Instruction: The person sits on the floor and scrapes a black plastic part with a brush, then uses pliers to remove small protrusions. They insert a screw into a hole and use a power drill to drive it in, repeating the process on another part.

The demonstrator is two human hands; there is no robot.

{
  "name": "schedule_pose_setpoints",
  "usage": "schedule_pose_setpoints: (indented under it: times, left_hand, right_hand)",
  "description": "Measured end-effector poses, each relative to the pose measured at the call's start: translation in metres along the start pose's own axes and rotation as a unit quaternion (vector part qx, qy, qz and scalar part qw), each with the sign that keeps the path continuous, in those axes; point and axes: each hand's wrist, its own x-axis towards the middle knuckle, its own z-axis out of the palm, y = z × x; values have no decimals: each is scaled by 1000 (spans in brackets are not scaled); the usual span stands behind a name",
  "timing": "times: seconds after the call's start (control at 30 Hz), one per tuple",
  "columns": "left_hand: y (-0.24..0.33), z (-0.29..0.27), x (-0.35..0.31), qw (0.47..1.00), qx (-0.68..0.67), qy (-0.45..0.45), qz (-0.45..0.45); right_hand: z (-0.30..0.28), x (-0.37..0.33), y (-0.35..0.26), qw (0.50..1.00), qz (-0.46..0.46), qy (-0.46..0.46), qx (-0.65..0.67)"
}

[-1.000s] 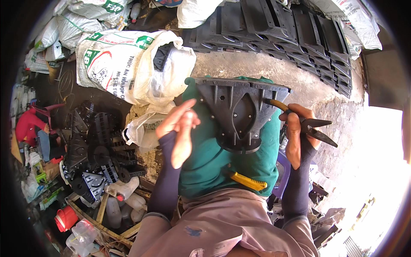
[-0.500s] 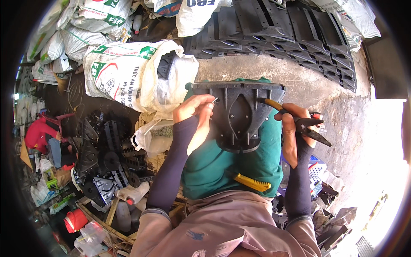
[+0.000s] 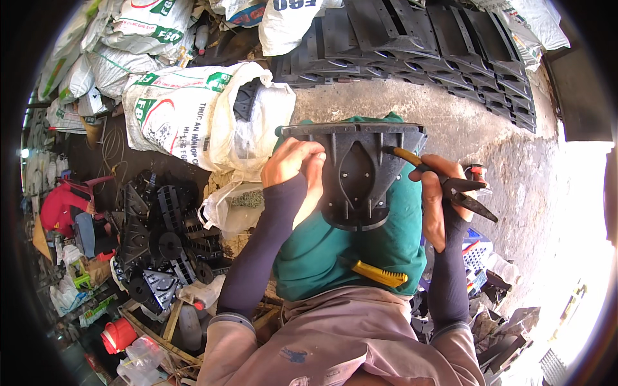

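Observation:
A black moulded plastic part (image 3: 380, 151) with raised ribs and small shiny screw heads rests on my green-clothed lap, its wide edge away from me. At its upper left side is my left hand (image 3: 295, 164), thumb and forefinger pinched together against the part; whatever is between the fingertips is hidden. My right hand (image 3: 441, 183) is closed around pliers (image 3: 473, 202) with yellow and black handles. Their dark jaws point down to the right, and one handle end reaches over the part's right side. A yellow ridged tool (image 3: 381, 275) lies across my lap.
An open white sack (image 3: 170, 122) with black parts inside lies at the left. Stacked black plastic parts (image 3: 412, 45) stand at the back. More black parts (image 3: 164, 238) are heaped at the left, near a person in red (image 3: 61, 206). A wooden crate (image 3: 161, 344) holds bottles.
My left fingertips have moved onto the part's upper left; the small shiny metal piece seen in them before is now out of sight. My right hand and pliers have barely moved.

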Motion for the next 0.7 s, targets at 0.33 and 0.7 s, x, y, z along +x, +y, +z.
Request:
schedule_pose_setpoints:
  times: [0.33,0.7]
  left_hand:
    - [1,5,-1,996,-44,20,-82]
    - [-1,19,-15,969,-112,104,-194]
  right_hand:
    - [1,1,0,1000,2,14,-22]
    - [1,0,4,999,-22,31,-2]
